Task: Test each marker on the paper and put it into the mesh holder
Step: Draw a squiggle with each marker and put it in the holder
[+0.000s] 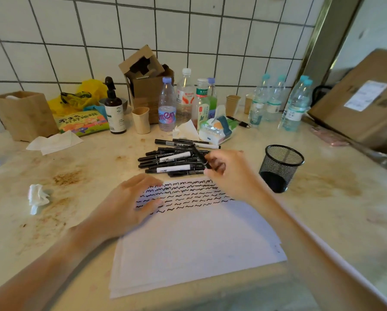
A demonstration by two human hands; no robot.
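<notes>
black markers (172, 161), white paper (194, 248) (squiggled) — black holder (280, 167)

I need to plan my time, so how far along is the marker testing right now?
Done so far: the paper already carries several rows of black squiggles, but the mesh holder shows no markers standing in it. In hand: the right hand grips one black marker above the sheet, while the left hand rests flat on the paper. Left: the pile of markers behind the paper.
</notes>
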